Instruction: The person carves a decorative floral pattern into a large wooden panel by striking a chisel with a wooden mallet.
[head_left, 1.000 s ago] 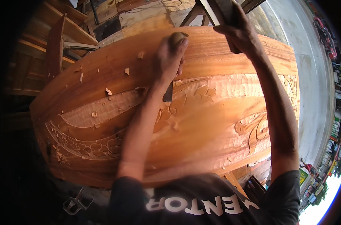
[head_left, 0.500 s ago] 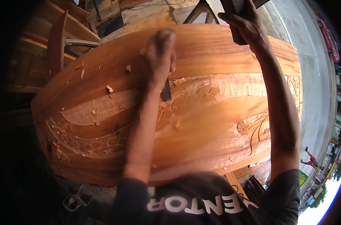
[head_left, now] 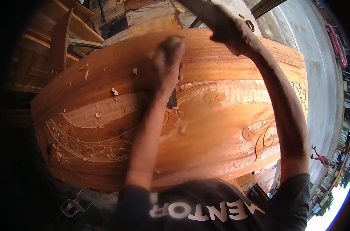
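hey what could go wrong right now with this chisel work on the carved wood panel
1. The left hand grips the chisel close above the carved flowers; a slip could gouge the finished relief.
2. The right hand holds a mallet raised above the chisel's butt; a glancing blow might hit the left fingers.
3. Loose wood chips lie on the panel and could hide the carving lines.

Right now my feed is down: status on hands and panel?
Left hand shut on chisel, blade on carved panel. Right hand raised, gripping mallet. Chips scattered.
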The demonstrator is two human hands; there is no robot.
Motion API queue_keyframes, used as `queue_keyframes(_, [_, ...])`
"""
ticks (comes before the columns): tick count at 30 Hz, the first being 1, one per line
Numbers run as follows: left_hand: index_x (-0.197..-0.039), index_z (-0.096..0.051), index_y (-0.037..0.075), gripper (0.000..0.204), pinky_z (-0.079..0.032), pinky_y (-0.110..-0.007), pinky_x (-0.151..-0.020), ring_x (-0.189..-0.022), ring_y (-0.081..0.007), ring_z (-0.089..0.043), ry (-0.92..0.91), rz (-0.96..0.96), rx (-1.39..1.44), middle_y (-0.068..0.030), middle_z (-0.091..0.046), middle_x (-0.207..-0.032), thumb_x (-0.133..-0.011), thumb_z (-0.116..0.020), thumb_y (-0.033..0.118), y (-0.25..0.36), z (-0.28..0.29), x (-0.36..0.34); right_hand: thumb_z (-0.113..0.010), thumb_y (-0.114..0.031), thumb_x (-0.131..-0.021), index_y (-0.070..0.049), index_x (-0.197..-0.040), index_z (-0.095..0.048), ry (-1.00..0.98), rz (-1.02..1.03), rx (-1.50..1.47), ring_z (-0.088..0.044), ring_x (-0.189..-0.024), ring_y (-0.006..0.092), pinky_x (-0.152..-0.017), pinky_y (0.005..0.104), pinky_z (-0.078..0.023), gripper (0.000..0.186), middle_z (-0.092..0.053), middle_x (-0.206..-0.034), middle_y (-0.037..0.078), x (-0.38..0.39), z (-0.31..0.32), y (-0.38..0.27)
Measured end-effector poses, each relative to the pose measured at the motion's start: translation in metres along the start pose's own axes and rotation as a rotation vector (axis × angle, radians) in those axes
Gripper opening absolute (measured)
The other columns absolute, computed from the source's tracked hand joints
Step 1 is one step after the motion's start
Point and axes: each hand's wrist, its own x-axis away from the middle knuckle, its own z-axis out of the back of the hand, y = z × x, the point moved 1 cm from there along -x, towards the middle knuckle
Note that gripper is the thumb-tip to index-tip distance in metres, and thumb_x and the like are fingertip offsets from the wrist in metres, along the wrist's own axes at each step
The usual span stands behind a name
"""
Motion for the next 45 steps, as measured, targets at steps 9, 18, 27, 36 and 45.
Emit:
queue_keyframes(9, [-0.113,-0.060,0.010,0.032,-0.034,-0.022,-0.036,-0.041,-0.0053,-0.045,0.025,0.049,0.028,0.0003,-0.057,-0.068,-0.102,-0.073,0.038,-0.001,0.006,0.009,-0.083,-0.014,-0.080,-0.021,-0.159,-0.044,-0.052,-0.264,-0.050,-0.074,-0.100,0.0288,-0.090,0.0420,-0.062,0.087,-0.073,-0.116,0.014,-0.001,0.011,-0.027])
queue_keyframes(18, [-0.109,-0.059,0.011,0.032,-0.032,-0.022,-0.035,-0.040,-0.0053,-0.043,0.070,0.084,0.029,0.0005,-0.056,-0.067,-0.103,-0.072,0.039,0.003,0.011,0.010,-0.081,-0.014,-0.085,-0.018,-0.157,-0.047,-0.157,-0.262,-0.039,-0.076,-0.090,0.0301,-0.080,0.0415,-0.063,0.081,-0.076,-0.105,0.020,-0.007,0.018,-0.047])
queue_keyframes(27, [-0.122,-0.062,0.010,0.038,-0.030,-0.023,-0.033,-0.039,-0.0054,-0.044,0.055,-0.056,-0.005,0.0011,-0.055,-0.066,-0.107,-0.062,0.045,0.001,0.014,0.022,-0.082,-0.013,-0.081,-0.020,-0.158,-0.046,0.035,0.019,-0.087,-0.073,-0.103,0.0315,-0.093,0.0439,-0.058,0.084,-0.074,-0.119,0.016,0.003,0.009,-0.033])
queue_keyframes(36, [-0.125,-0.061,0.007,0.049,-0.031,-0.022,-0.037,-0.039,-0.0065,-0.040,-0.060,-0.003,-0.013,-0.0038,-0.054,-0.064,-0.109,-0.055,0.052,0.021,0.015,0.003,-0.090,-0.014,-0.081,-0.001,-0.158,-0.043,0.215,-0.119,-0.470,-0.064,-0.102,0.0221,-0.093,0.0401,-0.052,0.091,-0.064,-0.129,0.013,0.046,0.021,-0.066])
queue_keyframes(45, [-0.124,-0.061,0.007,0.043,-0.029,-0.022,-0.034,-0.036,-0.0076,-0.038,-0.034,-0.007,-0.018,-0.0047,-0.055,-0.065,-0.110,-0.054,0.047,0.008,0.013,0.016,-0.081,-0.010,-0.085,-0.009,-0.154,-0.050,0.252,-0.067,-0.221,-0.070,-0.091,0.0162,-0.080,0.0322,-0.057,0.075,-0.073,-0.105,0.012,0.013,-0.003,-0.037])
